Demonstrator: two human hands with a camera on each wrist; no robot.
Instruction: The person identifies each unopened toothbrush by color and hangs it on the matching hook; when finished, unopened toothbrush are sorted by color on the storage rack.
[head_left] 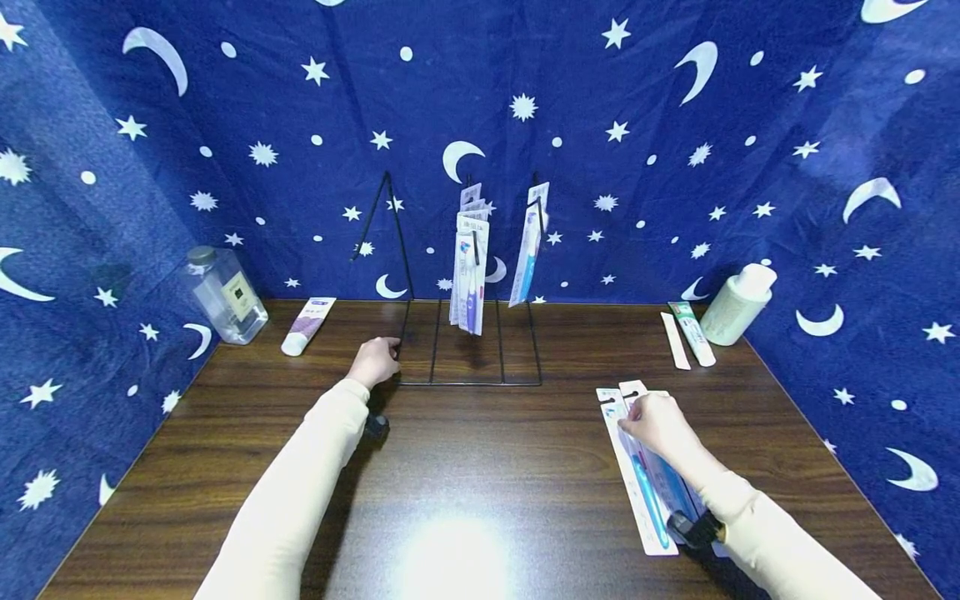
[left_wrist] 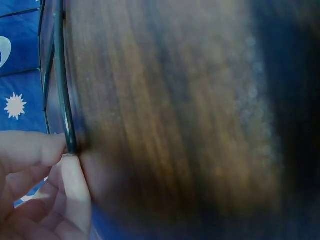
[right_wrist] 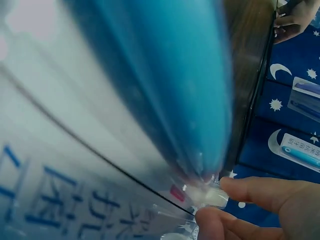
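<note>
L hand [head_left: 375, 360] pinches thin black wire rack [head_left: 468, 379]; R hand [head_left: 656, 421] pinches glossy flat toothbrush pack [head_left: 637, 475].

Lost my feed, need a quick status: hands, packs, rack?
Left hand pinches wire rack base. Right hand pinches top toothbrush pack flat on table. Nothing between them.

Dark wooden table [head_left: 480, 467], starry blue cloth backdrop [head_left: 600, 83], lamp glare.

Likely staged shop display, star-print backdrop [head_left: 525, 108] (draped), wire rack [head_left: 468, 333]
</note>
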